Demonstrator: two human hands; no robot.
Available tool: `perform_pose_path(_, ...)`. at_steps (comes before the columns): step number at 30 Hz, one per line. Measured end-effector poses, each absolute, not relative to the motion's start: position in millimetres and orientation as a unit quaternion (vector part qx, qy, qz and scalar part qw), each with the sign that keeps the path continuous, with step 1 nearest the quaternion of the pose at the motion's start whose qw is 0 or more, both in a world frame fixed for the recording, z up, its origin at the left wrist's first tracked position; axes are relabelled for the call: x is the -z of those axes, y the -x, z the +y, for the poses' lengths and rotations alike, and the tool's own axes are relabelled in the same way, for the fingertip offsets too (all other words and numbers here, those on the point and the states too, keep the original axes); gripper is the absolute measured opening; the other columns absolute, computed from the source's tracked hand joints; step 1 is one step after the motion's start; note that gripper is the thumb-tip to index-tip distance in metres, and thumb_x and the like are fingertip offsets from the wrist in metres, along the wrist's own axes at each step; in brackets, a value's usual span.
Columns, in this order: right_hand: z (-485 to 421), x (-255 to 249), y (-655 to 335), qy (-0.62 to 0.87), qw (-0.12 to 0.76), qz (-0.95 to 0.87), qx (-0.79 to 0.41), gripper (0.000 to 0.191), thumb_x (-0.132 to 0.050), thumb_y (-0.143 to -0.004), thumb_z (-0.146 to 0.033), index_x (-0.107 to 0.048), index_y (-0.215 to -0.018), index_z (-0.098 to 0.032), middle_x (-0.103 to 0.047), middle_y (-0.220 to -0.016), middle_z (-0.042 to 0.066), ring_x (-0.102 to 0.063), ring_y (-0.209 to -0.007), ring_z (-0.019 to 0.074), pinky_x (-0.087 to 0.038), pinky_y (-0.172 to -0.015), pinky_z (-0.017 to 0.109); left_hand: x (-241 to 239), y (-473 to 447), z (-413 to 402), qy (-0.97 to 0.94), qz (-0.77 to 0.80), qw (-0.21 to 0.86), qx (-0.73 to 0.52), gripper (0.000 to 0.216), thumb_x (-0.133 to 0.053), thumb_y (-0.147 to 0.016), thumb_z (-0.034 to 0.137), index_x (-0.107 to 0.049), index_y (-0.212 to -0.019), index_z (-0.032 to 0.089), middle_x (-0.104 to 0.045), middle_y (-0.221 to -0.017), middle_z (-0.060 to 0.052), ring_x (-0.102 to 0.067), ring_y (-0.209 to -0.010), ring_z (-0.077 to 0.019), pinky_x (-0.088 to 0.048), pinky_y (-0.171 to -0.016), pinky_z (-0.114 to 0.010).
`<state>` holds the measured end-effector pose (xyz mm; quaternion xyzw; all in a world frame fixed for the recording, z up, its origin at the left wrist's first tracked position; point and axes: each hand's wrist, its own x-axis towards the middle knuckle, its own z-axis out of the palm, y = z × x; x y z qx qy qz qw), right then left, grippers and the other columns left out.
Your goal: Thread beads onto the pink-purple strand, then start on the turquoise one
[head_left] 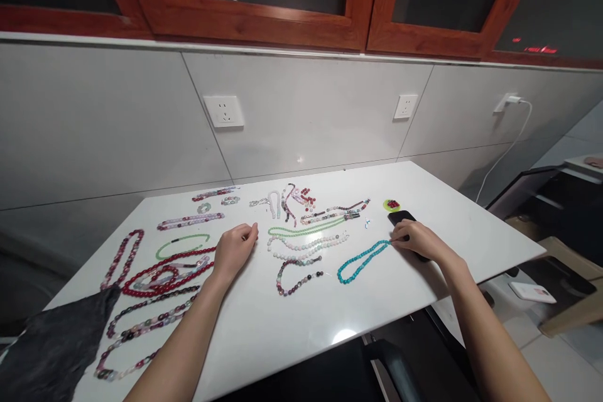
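My right hand pinches the upper end of a turquoise bead strand, which lies in a long loop on the white table. Beneath that hand is a black phone, partly covered. My left hand rests on the table with its fingers curled; whatever may be inside them is hidden. Close to its wrist, a red bead necklace runs up to the hand. Between my hands lie a green bead strand, a pale white bead strand and a dark multicoloured strand.
More bead strands spread over the left side. A green dish of dark red beads stands near the back right. Grey cloth covers the front left corner. A tiled wall closes off the back; a chair stands right.
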<state>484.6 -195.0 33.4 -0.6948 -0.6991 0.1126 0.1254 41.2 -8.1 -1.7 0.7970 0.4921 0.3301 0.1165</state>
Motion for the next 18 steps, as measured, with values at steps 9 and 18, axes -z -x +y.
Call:
perform_pose_path(9,-193.3,-36.9,-485.7,0.718,0.128,-0.664,-0.168,0.02,-0.06,-0.077,-0.033,-0.074,-0.083,-0.021,-0.069,-0.096,0.007,-0.06,-0.083,0.0217,-0.046,-0.077,0.03,0.1,-41.8,-9.3,-0.795,0.497,0.124,-0.324,0.046,-0.04,-0.091,0.043,-0.05,-0.053,0.019,-0.062,-0.061,-0.001,-0.048,-0.056,-0.0136,-0.032,-0.061,-0.026)
perform_pose_path(18,-192.2,-34.4,-481.5,0.733,0.125,-0.653,-0.148,0.018,-0.057,-0.077,-0.025,-0.074,-0.079,-0.022,-0.069,-0.094,0.007,-0.062,-0.082,0.0209,-0.045,-0.075,0.029,-0.6,-41.9,-11.0,-0.799,0.504,0.122,-0.305,0.047,-0.039,-0.091,0.044,-0.047,-0.052,0.019,-0.06,-0.06,-0.001,-0.047,-0.056,-0.0137,-0.031,-0.061,-0.026)
